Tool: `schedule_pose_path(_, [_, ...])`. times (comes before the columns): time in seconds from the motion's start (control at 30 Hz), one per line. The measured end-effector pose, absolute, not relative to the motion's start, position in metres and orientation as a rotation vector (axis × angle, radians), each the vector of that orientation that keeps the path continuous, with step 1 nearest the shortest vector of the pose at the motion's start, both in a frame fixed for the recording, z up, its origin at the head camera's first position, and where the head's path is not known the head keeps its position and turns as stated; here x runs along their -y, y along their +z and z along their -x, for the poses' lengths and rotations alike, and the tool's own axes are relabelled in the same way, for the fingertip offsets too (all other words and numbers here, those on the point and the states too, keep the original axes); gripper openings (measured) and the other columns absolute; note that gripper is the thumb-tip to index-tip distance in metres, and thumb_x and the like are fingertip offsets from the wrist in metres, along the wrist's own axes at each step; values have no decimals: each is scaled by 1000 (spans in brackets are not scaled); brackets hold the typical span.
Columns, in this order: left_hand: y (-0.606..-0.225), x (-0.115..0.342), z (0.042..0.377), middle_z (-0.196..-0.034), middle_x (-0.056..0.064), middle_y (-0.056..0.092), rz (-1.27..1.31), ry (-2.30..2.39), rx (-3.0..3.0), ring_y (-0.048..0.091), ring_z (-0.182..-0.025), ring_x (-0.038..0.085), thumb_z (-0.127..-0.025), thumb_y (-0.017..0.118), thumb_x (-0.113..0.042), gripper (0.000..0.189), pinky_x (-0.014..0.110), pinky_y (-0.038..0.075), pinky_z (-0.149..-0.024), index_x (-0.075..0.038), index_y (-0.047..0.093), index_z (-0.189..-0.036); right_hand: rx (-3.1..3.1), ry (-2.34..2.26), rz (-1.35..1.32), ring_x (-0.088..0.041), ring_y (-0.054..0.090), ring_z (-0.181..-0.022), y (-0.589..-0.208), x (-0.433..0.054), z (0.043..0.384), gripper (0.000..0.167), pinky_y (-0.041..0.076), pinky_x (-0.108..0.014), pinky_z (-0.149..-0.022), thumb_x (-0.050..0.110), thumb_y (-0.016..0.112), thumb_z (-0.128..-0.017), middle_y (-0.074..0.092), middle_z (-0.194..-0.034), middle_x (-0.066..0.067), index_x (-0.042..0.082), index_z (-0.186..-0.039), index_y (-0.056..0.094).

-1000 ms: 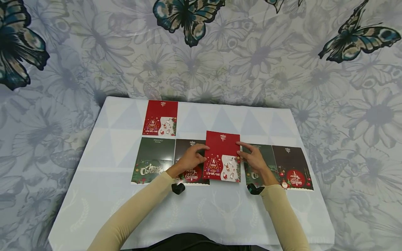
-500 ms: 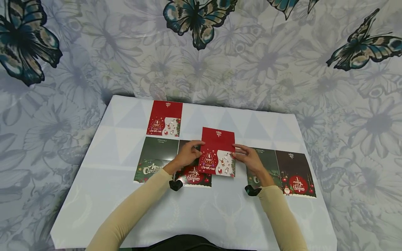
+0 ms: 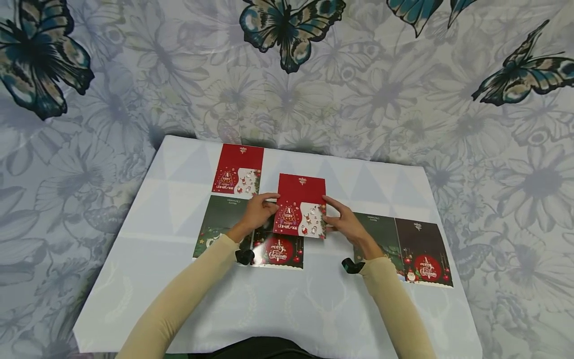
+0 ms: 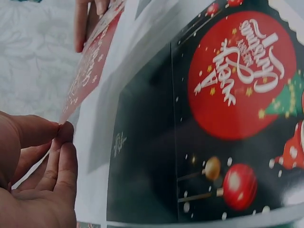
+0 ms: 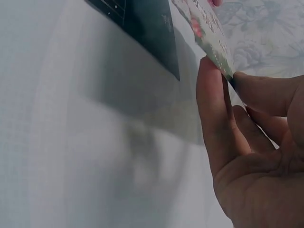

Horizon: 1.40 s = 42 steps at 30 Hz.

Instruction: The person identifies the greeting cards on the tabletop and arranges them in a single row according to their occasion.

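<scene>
Sleeved forearms [image 3: 181, 294] extended over the near part of the cloth-covered table [image 3: 296, 314]. Ahead lay a row of cards: a green card [image 3: 224, 214], partly hidden by the left hand [image 3: 254, 212]; a dark card [image 3: 278, 252] beside it; and, to the right, a second green card [image 3: 381, 229] adjoining a second dark card [image 3: 423, 244]. Over the dark card, and apart from it, was the raised red card [image 3: 299, 206]. The left hand pinched its left edge between thumb and fingertips; the right hand [image 3: 346, 223] gripped the opposite edge, thumb on one face, fingers on the other. Farthest off, near the table's back edge, lay a flat red card [image 3: 239, 169]. Probable faults: uneven inward pressure could have bowed or creased the thin sheet; a loosened pinch could have dropped one side; a dipping lower edge could have nudged the dark card askew.
</scene>
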State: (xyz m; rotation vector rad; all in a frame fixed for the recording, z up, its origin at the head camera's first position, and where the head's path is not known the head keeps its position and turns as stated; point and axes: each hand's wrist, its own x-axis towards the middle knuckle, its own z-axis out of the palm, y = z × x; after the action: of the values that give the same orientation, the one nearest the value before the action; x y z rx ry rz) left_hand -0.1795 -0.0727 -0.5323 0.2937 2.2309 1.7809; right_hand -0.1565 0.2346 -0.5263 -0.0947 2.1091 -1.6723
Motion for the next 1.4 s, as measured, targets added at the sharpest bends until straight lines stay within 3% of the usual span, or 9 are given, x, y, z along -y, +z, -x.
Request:
schedule_pose_path(0.33, [-525,83,185,-117,23,70,-257,1775,-2273,71,-101,28,-99,61,-5,37,30,53,-76,0,60,-136,-2144,-1688,49,-13,69,-90,-526,-216,170,73,61,-40,-74,0,58,-100,18,-166,-5,29,-160,27])
schedule_pose_path(0.43, [-525,86,187,-106,22,72,-261,1750,-2279,66,-77,20,-100,59,-4,40,28,47,-65,-3,58,-139,-2158,-1693,41,-15,69,-91,-528,-211,176,74,61,-40,-74,0,59,-99,19,-166,-4,29,-160,27])
schedule_pose_path(0.53, [-525,88,189,-77,16,68,-254,1722,-2277,47,-56,15,-99,57,-2,44,30,36,-56,-7,55,-143,-2172,-1694,40,-17,69,-92,-529,-208,182,74,61,-40,-73,0,59,-99,19,-166,-4,29,-160,28])
schedule_pose_path(0.7, [-527,92,193,-59,3,50,-235,1701,-2296,36,-53,13,-98,56,0,49,29,32,-54,-9,53,-146,-2220,-1703,-2,-18,68,-94,-532,-203,192,66,61,-37,-73,5,63,-98,35,-160,-6,26,-155,38])
schedule_pose_path(0.77, [-528,94,195,-62,7,54,-209,1705,-2322,38,-54,12,-98,58,0,47,29,32,-55,-8,54,-144,-2233,-1722,-33,-19,68,-94,-533,-200,195,60,61,-35,-74,7,65,-97,43,-154,-8,23,-151,44])
schedule_pose_path(0.87, [-527,94,197,-91,20,69,-164,1748,-2355,52,-61,17,-97,59,-1,43,29,38,-59,-5,58,-140,-2248,-1759,-74,-18,68,-94,-533,-196,198,52,61,-34,-74,8,67,-96,51,-145,-11,18,-146,52])
schedule_pose_path(1.0, [-523,95,198,-132,23,63,-130,1813,-2376,68,-92,31,-97,61,-1,37,33,53,-78,1,62,-134,-2285,-1790,-89,-16,68,-87,-532,-192,200,43,61,-33,-70,9,68,-96,57,-133,-14,14,-138,59])
schedule_pose_path(1.17, [-525,96,201,-130,22,64,-70,1819,-2375,67,-107,35,-97,61,-3,35,43,56,-89,1,63,-132,-2328,-1797,-75,-15,70,-77,-531,-188,202,33,61,-32,-65,10,70,-95,63,-126,-15,9,-128,65])
schedule_pose_path(1.4, [-529,98,207,-129,20,65,-61,1730,-2414,71,-100,34,-97,65,-7,41,35,55,-76,-5,61,-138,-2372,-1758,-103,-16,70,-82,-528,-181,211,34,61,-30,-66,10,70,-94,63,-131,-14,9,-129,67])
